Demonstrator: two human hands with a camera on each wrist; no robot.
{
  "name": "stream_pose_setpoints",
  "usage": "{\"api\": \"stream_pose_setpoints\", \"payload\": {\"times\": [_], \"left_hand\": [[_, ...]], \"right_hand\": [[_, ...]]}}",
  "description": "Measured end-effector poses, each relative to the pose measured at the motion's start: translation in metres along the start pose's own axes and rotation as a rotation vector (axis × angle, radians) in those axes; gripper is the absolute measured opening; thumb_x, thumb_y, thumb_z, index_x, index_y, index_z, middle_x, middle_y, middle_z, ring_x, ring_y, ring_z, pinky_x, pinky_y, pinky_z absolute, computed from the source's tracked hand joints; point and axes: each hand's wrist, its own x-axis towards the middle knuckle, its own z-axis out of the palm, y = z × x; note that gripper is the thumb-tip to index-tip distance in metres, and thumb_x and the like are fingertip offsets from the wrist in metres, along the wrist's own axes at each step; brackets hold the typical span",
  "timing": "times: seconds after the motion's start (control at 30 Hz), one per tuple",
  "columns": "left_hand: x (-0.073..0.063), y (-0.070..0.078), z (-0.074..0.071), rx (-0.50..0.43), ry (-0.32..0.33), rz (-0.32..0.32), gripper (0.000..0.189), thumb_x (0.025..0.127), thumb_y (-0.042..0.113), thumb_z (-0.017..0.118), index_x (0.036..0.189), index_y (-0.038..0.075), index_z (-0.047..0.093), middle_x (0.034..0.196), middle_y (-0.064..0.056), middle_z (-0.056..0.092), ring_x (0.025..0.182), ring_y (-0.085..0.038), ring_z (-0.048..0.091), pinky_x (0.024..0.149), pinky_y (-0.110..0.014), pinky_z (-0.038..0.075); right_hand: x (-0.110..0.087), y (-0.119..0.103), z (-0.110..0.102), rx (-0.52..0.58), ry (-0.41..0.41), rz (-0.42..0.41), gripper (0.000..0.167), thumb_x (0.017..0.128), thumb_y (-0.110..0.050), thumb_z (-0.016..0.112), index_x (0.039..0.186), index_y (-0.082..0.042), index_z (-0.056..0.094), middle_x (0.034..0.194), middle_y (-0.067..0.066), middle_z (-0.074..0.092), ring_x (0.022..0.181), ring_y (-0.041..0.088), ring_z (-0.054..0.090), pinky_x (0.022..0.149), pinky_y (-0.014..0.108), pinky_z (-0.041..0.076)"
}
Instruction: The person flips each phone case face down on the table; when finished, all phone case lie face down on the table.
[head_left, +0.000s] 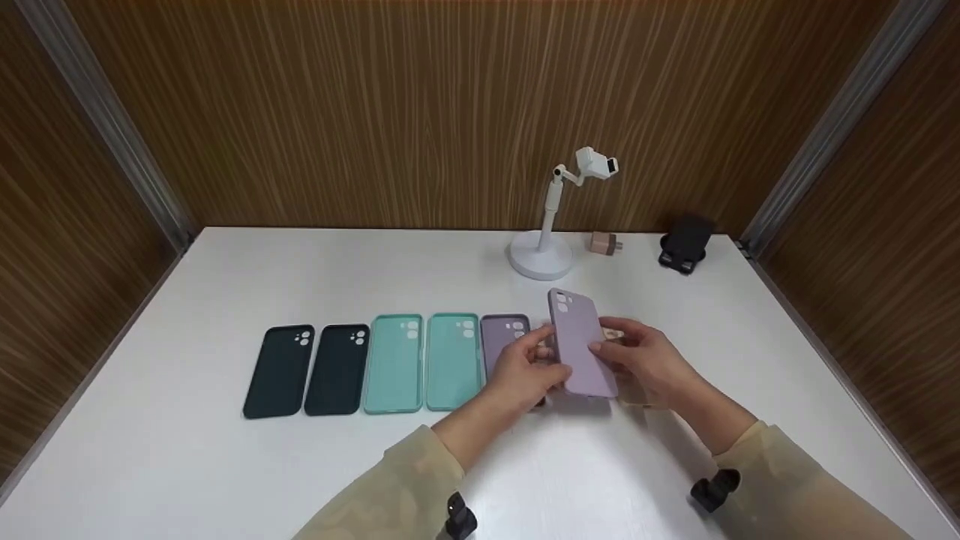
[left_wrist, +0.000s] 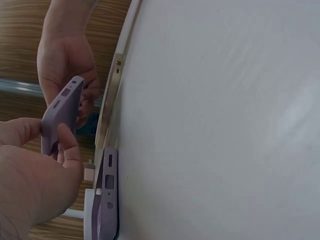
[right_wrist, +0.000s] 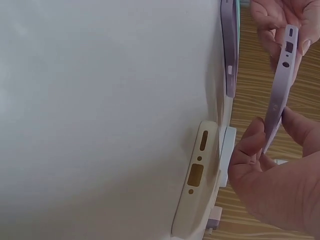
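Observation:
Both hands hold a light purple phone case (head_left: pixel 581 345) above the table, its outer back turned up and its camera holes at the far left corner. My left hand (head_left: pixel 523 367) pinches the left edge between thumb and fingers. On the opposite edge, my right hand (head_left: pixel 645 356) grips with the thumb on the back. The wrist views show the case's bottom edge with its port cutouts. Beneath the left hand lies another purple case (head_left: pixel 496 337), partly covered. A cream case (right_wrist: pixel 195 175) rests on the table under the right hand, mostly hidden in the head view.
Leftward in the same row lie two teal cases (head_left: pixel 394 364) and two black cases (head_left: pixel 277 371). Behind the hands stands a white camera on a round-based stand (head_left: pixel 541 256). A pink plug adapter (head_left: pixel 603 243) and a black folding stand (head_left: pixel 686 241) sit near the back wall.

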Motion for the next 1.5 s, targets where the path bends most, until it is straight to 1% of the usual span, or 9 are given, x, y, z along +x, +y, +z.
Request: {"api": "stream_pose_setpoints", "payload": {"times": [0.1, 0.3, 0.43, 0.6, 0.77, 0.93, 1.03, 1.23, 1.5], "left_hand": [[0.004, -0.002, -0.001, 0.054, 0.027, 0.009, 0.064, 0.091, -0.002, 0.076, 0.152, 0.006, 0.057, 0.106, -0.006, 0.066, 0.088, -0.014, 0.065, 0.076, -0.028, 0.058], [0.010, -0.006, -0.002, 0.125, 0.063, 0.018, 0.056, 0.091, -0.001, 0.078, 0.145, 0.007, 0.063, 0.105, -0.005, 0.065, 0.089, -0.014, 0.063, 0.077, -0.026, 0.058], [0.013, -0.007, 0.000, 0.148, 0.085, 0.003, 0.054, 0.090, 0.000, 0.080, 0.141, 0.007, 0.066, 0.104, -0.003, 0.064, 0.090, -0.014, 0.062, 0.078, -0.026, 0.057], [0.014, -0.008, 0.001, 0.177, 0.111, -0.024, 0.046, 0.090, 0.002, 0.081, 0.135, 0.008, 0.070, 0.107, -0.002, 0.065, 0.094, -0.014, 0.063, 0.080, -0.026, 0.058], [0.015, -0.010, 0.000, 0.206, 0.105, -0.020, 0.044, 0.090, 0.002, 0.081, 0.133, 0.007, 0.070, 0.109, -0.001, 0.066, 0.096, -0.014, 0.063, 0.083, -0.026, 0.057], [0.017, -0.014, -0.003, 0.225, 0.093, 0.009, 0.044, 0.088, -0.001, 0.082, 0.130, 0.004, 0.070, 0.107, -0.003, 0.066, 0.093, -0.013, 0.061, 0.083, -0.025, 0.055], [0.017, -0.016, -0.004, 0.228, 0.087, 0.020, 0.045, 0.086, -0.003, 0.082, 0.129, 0.002, 0.070, 0.106, -0.004, 0.066, 0.092, -0.013, 0.061, 0.083, -0.025, 0.055], [0.017, -0.016, -0.005, 0.236, 0.073, -0.001, 0.049, 0.086, -0.003, 0.082, 0.132, 0.003, 0.068, 0.109, -0.003, 0.065, 0.094, -0.013, 0.061, 0.086, -0.025, 0.055], [0.017, -0.015, -0.005, 0.263, 0.073, -0.016, 0.047, 0.085, -0.002, 0.083, 0.129, 0.004, 0.067, 0.108, -0.003, 0.064, 0.094, -0.014, 0.061, 0.086, -0.027, 0.055]], "right_hand": [[0.000, 0.001, -0.001, -0.011, 0.009, 0.016, 0.068, 0.101, -0.020, 0.075, 0.161, -0.009, 0.044, 0.127, 0.014, 0.054, 0.100, 0.020, 0.060, 0.081, 0.029, 0.055], [0.002, 0.003, -0.004, -0.032, 0.016, 0.024, 0.067, 0.101, -0.020, 0.075, 0.160, -0.010, 0.045, 0.130, 0.015, 0.055, 0.102, 0.021, 0.059, 0.083, 0.030, 0.054], [0.001, 0.004, -0.006, -0.059, 0.008, 0.024, 0.067, 0.102, -0.021, 0.074, 0.161, -0.010, 0.044, 0.132, 0.016, 0.055, 0.104, 0.022, 0.059, 0.083, 0.031, 0.052], [0.001, 0.005, -0.007, -0.105, 0.000, 0.009, 0.068, 0.102, -0.022, 0.074, 0.162, -0.008, 0.043, 0.137, 0.019, 0.056, 0.106, 0.023, 0.060, 0.087, 0.032, 0.052], [0.002, 0.006, -0.008, -0.171, 0.001, -0.015, 0.070, 0.102, -0.023, 0.074, 0.162, -0.006, 0.042, 0.136, 0.019, 0.061, 0.108, 0.024, 0.061, 0.091, 0.032, 0.053], [0.003, 0.008, -0.007, -0.271, 0.006, -0.063, 0.068, 0.102, -0.021, 0.074, 0.160, -0.003, 0.044, 0.129, 0.018, 0.063, 0.107, 0.026, 0.059, 0.091, 0.031, 0.050], [0.003, 0.008, -0.006, -0.293, 0.009, -0.073, 0.069, 0.101, -0.020, 0.075, 0.160, -0.003, 0.045, 0.129, 0.017, 0.062, 0.110, 0.027, 0.056, 0.090, 0.030, 0.048], [0.005, 0.008, -0.005, -0.304, 0.012, -0.066, 0.069, 0.100, -0.018, 0.076, 0.160, -0.003, 0.044, 0.130, 0.017, 0.062, 0.113, 0.028, 0.054, 0.088, 0.029, 0.048], [0.006, 0.009, -0.002, -0.385, 0.021, -0.123, 0.066, 0.099, -0.016, 0.076, 0.157, 0.000, 0.048, 0.124, 0.017, 0.065, 0.113, 0.029, 0.059, 0.086, 0.028, 0.052]]}}
